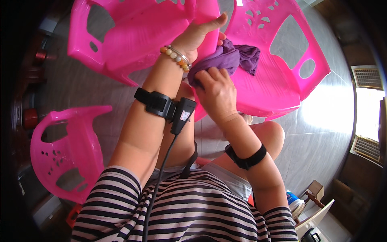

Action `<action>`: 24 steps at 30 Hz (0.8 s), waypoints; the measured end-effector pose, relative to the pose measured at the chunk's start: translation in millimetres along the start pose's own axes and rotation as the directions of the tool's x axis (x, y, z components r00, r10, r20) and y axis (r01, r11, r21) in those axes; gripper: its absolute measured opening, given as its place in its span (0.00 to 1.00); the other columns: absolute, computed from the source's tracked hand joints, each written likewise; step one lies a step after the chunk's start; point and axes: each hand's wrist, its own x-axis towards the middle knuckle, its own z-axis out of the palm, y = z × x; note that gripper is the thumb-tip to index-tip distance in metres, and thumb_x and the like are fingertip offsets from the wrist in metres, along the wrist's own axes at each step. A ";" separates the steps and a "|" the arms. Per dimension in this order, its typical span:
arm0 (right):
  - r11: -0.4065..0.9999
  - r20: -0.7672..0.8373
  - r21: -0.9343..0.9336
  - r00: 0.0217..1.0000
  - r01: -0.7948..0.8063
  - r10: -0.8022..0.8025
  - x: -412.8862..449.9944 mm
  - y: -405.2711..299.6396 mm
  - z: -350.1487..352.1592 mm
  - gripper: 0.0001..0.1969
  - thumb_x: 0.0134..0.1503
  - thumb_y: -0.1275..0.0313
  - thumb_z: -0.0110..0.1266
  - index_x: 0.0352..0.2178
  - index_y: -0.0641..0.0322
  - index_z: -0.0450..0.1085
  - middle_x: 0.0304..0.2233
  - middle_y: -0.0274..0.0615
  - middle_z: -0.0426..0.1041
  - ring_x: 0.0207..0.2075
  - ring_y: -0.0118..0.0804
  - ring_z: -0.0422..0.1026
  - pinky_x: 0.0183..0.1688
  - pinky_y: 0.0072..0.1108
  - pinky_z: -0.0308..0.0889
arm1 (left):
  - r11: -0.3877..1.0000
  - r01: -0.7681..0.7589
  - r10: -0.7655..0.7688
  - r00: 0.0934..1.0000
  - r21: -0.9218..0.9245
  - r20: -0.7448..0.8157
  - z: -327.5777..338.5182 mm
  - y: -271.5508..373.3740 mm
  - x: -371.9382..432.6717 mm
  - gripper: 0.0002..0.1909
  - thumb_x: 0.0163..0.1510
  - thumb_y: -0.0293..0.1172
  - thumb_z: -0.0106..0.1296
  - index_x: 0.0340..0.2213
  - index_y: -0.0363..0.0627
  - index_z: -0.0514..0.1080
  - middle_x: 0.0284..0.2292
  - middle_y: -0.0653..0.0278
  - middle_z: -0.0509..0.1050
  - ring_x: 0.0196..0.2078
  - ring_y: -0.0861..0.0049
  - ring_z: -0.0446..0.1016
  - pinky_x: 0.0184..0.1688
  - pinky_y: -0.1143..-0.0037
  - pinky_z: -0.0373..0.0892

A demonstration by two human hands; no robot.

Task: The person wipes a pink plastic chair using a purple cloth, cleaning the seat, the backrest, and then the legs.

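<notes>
My left hand (193, 36) is wrapped around the arm (210, 40) of a pink plastic armchair, its thumb stretched over the top and fingertips showing on the far side. Just below it, my right hand (216, 89) has its fingers curled into a crumpled purple cloth (222, 59). The cloth lies over the lower part of that pink arm, and its loose end hangs above the seat of a second pink chair (266, 87) to the right. The left chair's seat (136, 33) spreads out beyond my left wrist. My right fingertips are hidden in the fabric.
A third pink chair (68, 154) is on the floor at my left. A cable (158, 187) runs from the black device (183, 116) on my left forearm down my shirt. At lower right are a white-and-blue bucket (293, 199) and a cardboard box (316, 189) on grey tiles (314, 130).
</notes>
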 end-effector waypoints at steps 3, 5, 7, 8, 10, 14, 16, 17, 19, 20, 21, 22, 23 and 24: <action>0.986 0.090 -0.139 0.993 0.093 -0.081 -9.5 6.9 7.1 0.06 0.35 0.72 0.53 0.21 0.53 0.68 0.23 0.33 0.66 0.32 0.36 0.65 0.37 0.27 0.57 | 0.999 -0.035 0.036 0.999 -0.026 0.040 -5.3 -5.1 -0.9 0.27 0.39 0.54 0.58 0.30 0.42 0.67 0.24 0.60 0.72 0.26 0.77 0.72 0.30 0.79 0.69; 0.990 0.176 -0.085 0.980 0.110 -0.094 -10.6 11.0 5.0 0.09 0.34 0.72 0.55 0.23 0.53 0.69 0.24 0.34 0.67 0.33 0.38 0.65 0.37 0.28 0.58 | 1.000 -0.011 0.010 1.000 -0.028 -0.010 -12.8 -7.6 -2.2 0.28 0.39 0.55 0.58 0.31 0.41 0.68 0.25 0.60 0.72 0.27 0.77 0.72 0.31 0.79 0.69; 0.993 0.234 0.005 0.965 0.117 -0.115 -7.2 21.4 -3.7 0.08 0.34 0.71 0.54 0.22 0.53 0.69 0.23 0.35 0.68 0.31 0.39 0.67 0.35 0.29 0.59 | 0.999 -0.012 0.012 1.000 -0.033 0.013 -13.9 -7.0 -2.6 0.29 0.39 0.55 0.58 0.32 0.40 0.67 0.26 0.60 0.72 0.28 0.77 0.72 0.32 0.78 0.69; 0.987 0.289 0.110 0.946 0.121 -0.148 -6.4 27.6 -9.2 0.07 0.35 0.69 0.53 0.21 0.54 0.68 0.22 0.37 0.69 0.30 0.40 0.68 0.33 0.29 0.60 | 1.000 -0.002 0.002 1.000 -0.030 0.011 -12.5 -7.7 -2.3 0.28 0.37 0.54 0.60 0.31 0.42 0.67 0.24 0.61 0.72 0.26 0.77 0.71 0.30 0.78 0.69; 0.989 0.453 0.145 0.891 -0.032 -0.037 0.9 30.2 -30.2 0.08 0.35 0.69 0.53 0.22 0.55 0.68 0.21 0.39 0.70 0.28 0.41 0.69 0.31 0.29 0.62 | 0.999 -0.005 0.005 1.000 -0.037 0.018 -16.1 -9.3 -2.8 0.28 0.35 0.54 0.61 0.30 0.44 0.68 0.23 0.61 0.72 0.24 0.77 0.71 0.30 0.77 0.68; 0.967 0.712 -0.001 0.678 -0.256 0.180 4.5 51.9 -87.6 0.10 0.35 0.71 0.52 0.24 0.61 0.67 0.19 0.45 0.68 0.24 0.42 0.70 0.28 0.28 0.63 | 0.999 -0.001 0.000 1.000 -0.042 -0.011 -14.6 -6.3 -2.2 0.28 0.36 0.55 0.61 0.30 0.43 0.68 0.23 0.60 0.72 0.25 0.76 0.71 0.31 0.75 0.68; 0.951 0.744 -0.066 0.620 -0.303 0.250 -1.7 62.6 -109.3 0.11 0.35 0.72 0.52 0.25 0.64 0.66 0.20 0.44 0.67 0.24 0.39 0.69 0.28 0.26 0.62 | 1.000 0.003 -0.003 1.000 -0.012 0.000 -12.8 -3.0 -5.6 0.29 0.39 0.53 0.59 0.34 0.41 0.66 0.26 0.59 0.71 0.27 0.75 0.71 0.32 0.76 0.69; 0.942 0.736 -0.087 0.616 -0.324 0.280 -7.1 67.0 -116.1 0.12 0.35 0.71 0.52 0.26 0.61 0.67 0.21 0.44 0.69 0.26 0.41 0.70 0.28 0.27 0.63 | 1.000 0.003 -0.003 1.000 -0.013 -0.007 -14.4 -3.1 -6.3 0.29 0.39 0.53 0.59 0.34 0.41 0.66 0.26 0.59 0.71 0.27 0.75 0.71 0.32 0.76 0.69; 0.929 0.723 -0.115 0.611 -0.352 0.321 -19.1 67.4 -118.1 0.13 0.35 0.69 0.53 0.27 0.58 0.68 0.23 0.44 0.70 0.28 0.43 0.71 0.29 0.28 0.64 | 1.000 -0.015 0.016 1.000 -0.010 0.011 -13.2 -4.9 -4.8 0.30 0.39 0.52 0.60 0.35 0.41 0.65 0.26 0.58 0.71 0.27 0.74 0.71 0.32 0.76 0.69; 0.938 0.665 -0.029 0.694 -0.346 0.277 -26.5 65.3 -110.2 0.16 0.35 0.69 0.54 0.31 0.56 0.67 0.26 0.43 0.71 0.30 0.43 0.71 0.31 0.28 0.64 | 1.000 -0.013 0.013 1.000 -0.010 0.015 -13.7 -6.0 -3.9 0.30 0.39 0.52 0.60 0.35 0.41 0.65 0.26 0.58 0.71 0.27 0.74 0.71 0.32 0.76 0.69; 0.943 0.591 0.062 0.773 -0.328 0.230 -33.7 62.4 -99.8 0.20 0.35 0.68 0.54 0.35 0.55 0.66 0.29 0.42 0.71 0.33 0.42 0.71 0.34 0.28 0.63 | 0.999 -0.026 0.025 1.000 -0.031 -0.003 -15.5 -5.1 -3.8 0.29 0.37 0.52 0.61 0.33 0.42 0.66 0.25 0.59 0.72 0.26 0.75 0.71 0.31 0.76 0.69; 0.968 0.543 -0.004 0.812 -0.251 0.212 -37.9 56.8 -88.9 0.26 0.36 0.67 0.56 0.42 0.51 0.62 0.34 0.40 0.70 0.37 0.41 0.70 0.41 0.31 0.60 | 0.997 -0.034 0.034 0.999 -0.062 -0.007 -13.7 -7.6 -0.2 0.28 0.36 0.52 0.62 0.31 0.44 0.67 0.24 0.60 0.72 0.26 0.75 0.71 0.30 0.77 0.69; 0.957 0.485 -0.114 0.826 -0.266 0.287 -40.3 46.7 -83.3 0.28 0.37 0.67 0.57 0.43 0.50 0.61 0.35 0.39 0.69 0.41 0.40 0.69 0.45 0.35 0.56 | 0.997 -0.030 0.031 0.999 -0.064 0.014 -10.6 -9.8 1.9 0.28 0.36 0.52 0.62 0.31 0.44 0.67 0.24 0.60 0.72 0.26 0.75 0.71 0.30 0.77 0.69; 0.951 0.335 -0.132 0.890 -0.280 0.308 -45.8 39.1 -67.4 0.27 0.38 0.67 0.57 0.44 0.51 0.61 0.34 0.39 0.69 0.40 0.40 0.69 0.44 0.36 0.56 | 0.996 -0.029 0.030 0.999 -0.084 0.015 -10.1 -6.6 -0.7 0.27 0.37 0.51 0.62 0.32 0.44 0.67 0.24 0.60 0.72 0.26 0.75 0.72 0.30 0.77 0.69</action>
